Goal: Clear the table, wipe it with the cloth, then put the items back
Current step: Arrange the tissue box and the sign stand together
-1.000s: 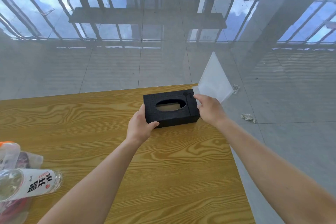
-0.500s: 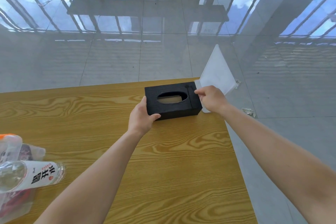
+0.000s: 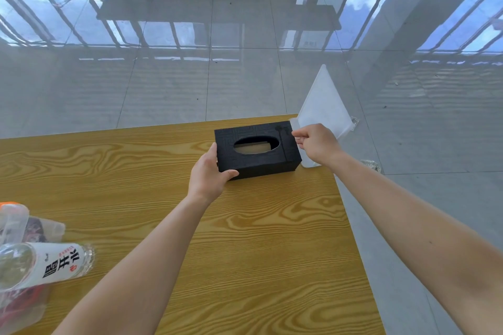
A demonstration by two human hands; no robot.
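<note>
Two bare hands work at the far right of the wooden worktop (image 3: 245, 239). The left hand (image 3: 209, 174) wraps the near-left corner of a black rectangular tissue box (image 3: 257, 149), its oval opening showing no tissue. The right hand (image 3: 317, 144) pinches a white translucent sheet (image 3: 325, 106) beside it. Clear plastic bottles (image 3: 40, 264) lie near left.

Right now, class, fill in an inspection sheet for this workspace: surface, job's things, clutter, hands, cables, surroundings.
Surface: wooden table, grain pattern, bare in the middle.
Job's things: black tissue box near the far right corner, oval slot up; white sheet raised beside it.
Clutter: clear bottle lying at the left edge, plastic packaging behind it.
Hands: left hand grips the box's near left corner; right hand pinches the sheet.
Cables: nothing seen.
Surroundings: glossy tiled floor; small scraps on it.
</note>
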